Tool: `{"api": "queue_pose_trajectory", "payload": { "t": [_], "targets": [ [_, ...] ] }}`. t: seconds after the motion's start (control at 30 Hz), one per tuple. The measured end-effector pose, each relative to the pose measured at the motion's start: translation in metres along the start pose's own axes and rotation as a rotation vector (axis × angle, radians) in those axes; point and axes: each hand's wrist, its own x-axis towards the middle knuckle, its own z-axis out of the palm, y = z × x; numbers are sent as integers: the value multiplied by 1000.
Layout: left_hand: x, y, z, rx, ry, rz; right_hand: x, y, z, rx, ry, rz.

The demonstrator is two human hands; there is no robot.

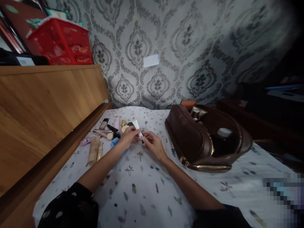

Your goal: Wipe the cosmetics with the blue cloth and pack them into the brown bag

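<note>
A small white tube slants between my two hands over the patterned sheet. My left hand is closed around its middle. The fingers of my right hand pinch its lower end, where a dark part, perhaps a cap, is mostly covered by them. Close to my left hand lie several cosmetics: a beige squeeze tube, a slim yellowish bottle, a pink bottle, a black tube and a gold-coloured item. A blue item is partly hidden behind my left wrist.
An open brown leather bag stands to the right, with a white-capped container inside. A wooden panel borders the left side, with a red basket on top. Patterned wallpaper covers the wall behind.
</note>
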Motion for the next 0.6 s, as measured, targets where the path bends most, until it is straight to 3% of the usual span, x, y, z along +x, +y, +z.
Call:
{"api": "queue_pose_trajectory", "payload": {
  "t": [0.13, 0.2, 0.33, 0.43, 0.6],
  "targets": [
    [-31, 1, -12, -24, -37, -17, -19, -1, 5, 72, -16, 80],
    [-48, 3, -25, 75, -40, 29, -30, 1, 0, 51, 1, 101],
    [-84, -6, -56, 714, -86, 282, -56, 4, -12, -86, 46, 110],
    [-103, -20, -70, 1018, -108, 271, -69, 2, -15, -187, 42, 120],
    [-108, -15, -69, 962, 45, 289, -75, -8, -13, -338, 36, 98]
  ]
}}
